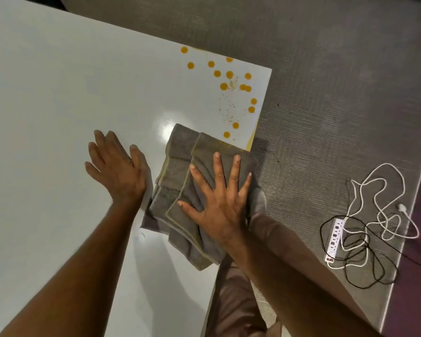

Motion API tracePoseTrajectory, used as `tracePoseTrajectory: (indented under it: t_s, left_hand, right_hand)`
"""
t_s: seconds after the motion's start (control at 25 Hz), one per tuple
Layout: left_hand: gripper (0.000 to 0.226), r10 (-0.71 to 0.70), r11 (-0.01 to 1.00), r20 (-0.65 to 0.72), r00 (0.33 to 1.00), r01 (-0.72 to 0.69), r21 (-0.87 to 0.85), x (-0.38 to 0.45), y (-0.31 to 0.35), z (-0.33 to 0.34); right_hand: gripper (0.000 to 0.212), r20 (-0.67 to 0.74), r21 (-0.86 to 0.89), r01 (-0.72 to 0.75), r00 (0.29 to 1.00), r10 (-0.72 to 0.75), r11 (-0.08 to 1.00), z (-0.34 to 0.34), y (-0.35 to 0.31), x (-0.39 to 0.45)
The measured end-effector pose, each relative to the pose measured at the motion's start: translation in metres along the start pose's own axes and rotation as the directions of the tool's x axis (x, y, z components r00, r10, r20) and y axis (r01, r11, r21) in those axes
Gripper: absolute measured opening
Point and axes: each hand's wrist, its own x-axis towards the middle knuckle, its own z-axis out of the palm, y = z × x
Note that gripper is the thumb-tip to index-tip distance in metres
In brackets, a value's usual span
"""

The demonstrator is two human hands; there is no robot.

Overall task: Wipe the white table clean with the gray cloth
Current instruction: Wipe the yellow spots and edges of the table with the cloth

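The white table (58,93) fills the left of the head view, its right corner at the upper middle. Several orange drops and small specks (229,74) dot that corner. A folded gray cloth (178,171) lies at the table's right edge, just below the drops, with some yellow staining along its hems. My right hand (219,195) lies flat on the cloth with fingers spread, pressing it down. My left hand (117,169) rests flat on the bare table just left of the cloth, fingers apart, holding nothing.
Gray carpet (326,93) lies right of the table. A white power strip (334,237) with tangled white and black cables (374,207) sits on the floor at the right. My legs in brown trousers (233,300) stand by the table edge.
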Motion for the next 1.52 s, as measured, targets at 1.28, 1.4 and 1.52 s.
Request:
tracePoseTrajectory:
  t_s: [1.28, 1.4, 1.52]
  left_hand:
    - [0.059, -0.041, 0.999, -0.129, 0.991, 0.043, 0.012, 0.006, 0.005, 0.021]
    - [0.058, -0.033, 0.999, -0.136, 0.99, 0.035, 0.011, 0.006, 0.005, 0.021]
    - [0.058, -0.031, 0.999, -0.141, 0.99, 0.032, 0.005, 0.006, 0.005, 0.021]
  right_hand:
    - [0.066, -0.112, -0.067, 0.031, 0.993, -0.038, 0.997, -0.038, 0.064, 0.16]
    - [0.067, -0.104, -0.079, 0.043, 0.993, -0.051, 0.996, -0.045, 0.07, 0.179]
    - [0.067, -0.097, -0.093, 0.042, 0.994, -0.051, 0.995, -0.049, 0.071, 0.193]
